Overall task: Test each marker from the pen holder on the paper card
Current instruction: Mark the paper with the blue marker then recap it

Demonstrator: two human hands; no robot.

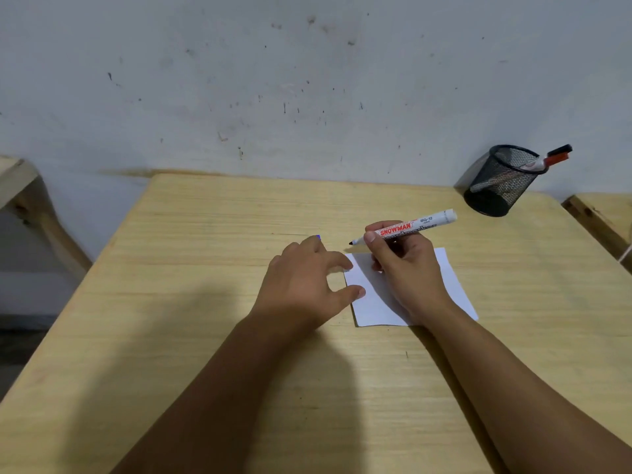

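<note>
A white paper card (372, 302) lies flat on the wooden table (205, 268). My right hand (403, 268) grips an uncapped white Snowman marker (420, 224), tip pointing left just above the card's far-left corner. My left hand (307, 282) rests beside the card, thumb and forefinger touching its left edge; a small blue piece, perhaps the cap (318, 237), peeks past its fingertips. The black mesh pen holder (499, 181) stands at the table's far right corner with a red-capped marker (555, 155) leaning out of it.
A scuffed grey wall (307, 80) runs right behind the table. Wooden furniture (20, 186) stands to the left and another wooden edge (598, 217) to the right.
</note>
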